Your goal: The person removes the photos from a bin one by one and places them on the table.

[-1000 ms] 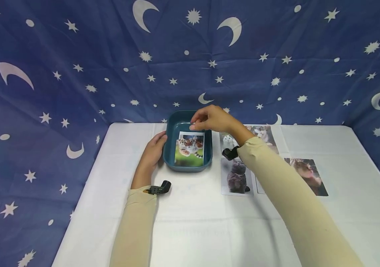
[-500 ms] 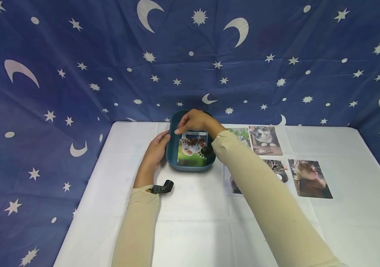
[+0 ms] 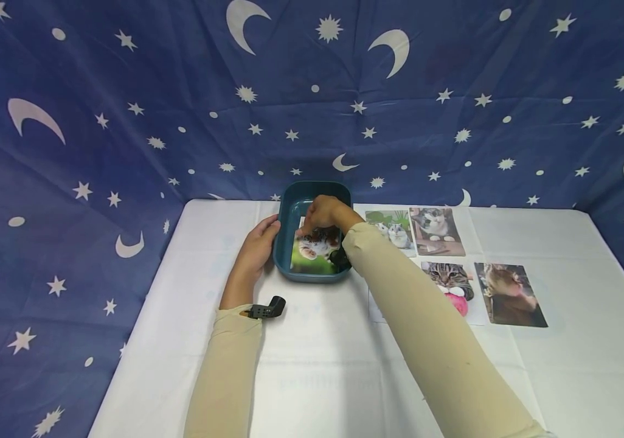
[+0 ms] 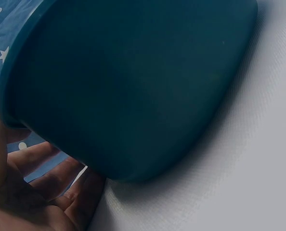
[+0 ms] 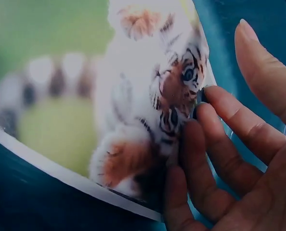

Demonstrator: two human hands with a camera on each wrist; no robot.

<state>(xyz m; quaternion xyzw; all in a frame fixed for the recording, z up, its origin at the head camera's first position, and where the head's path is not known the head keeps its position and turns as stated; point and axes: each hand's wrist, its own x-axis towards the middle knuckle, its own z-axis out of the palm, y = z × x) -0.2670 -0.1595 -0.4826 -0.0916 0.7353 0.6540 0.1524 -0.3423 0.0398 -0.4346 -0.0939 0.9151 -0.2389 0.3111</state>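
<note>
A teal bin (image 3: 314, 278) stands at the back of the white table. In it lies a photo card of a tiger cub (image 3: 309, 266), with a white edge showing from beneath. My left hand (image 3: 254, 248) touches the bin's left side; in the left wrist view its fingers (image 4: 51, 178) lie against the outer wall below the rim. My right hand (image 3: 325, 214) reaches down into the bin over the card's far end. In the right wrist view its slightly bent fingertips touch the edge of the tiger card (image 5: 128, 96), while the thumb (image 5: 266, 72) stays apart from it.
Right of the bin lie several animal photo cards: two small rodents (image 3: 399, 236), a grey-and-white cat (image 3: 436, 231), a tabby with pink yarn (image 3: 457, 298) and a brown animal (image 3: 509, 295). My right sleeve (image 3: 432, 328) partly covers another card. A blue starry cloth (image 3: 312, 134) hangs behind.
My right hand has moved left and then down from above the bin to the tiger card inside it. My left hand keeps its place at the bin's side.
</note>
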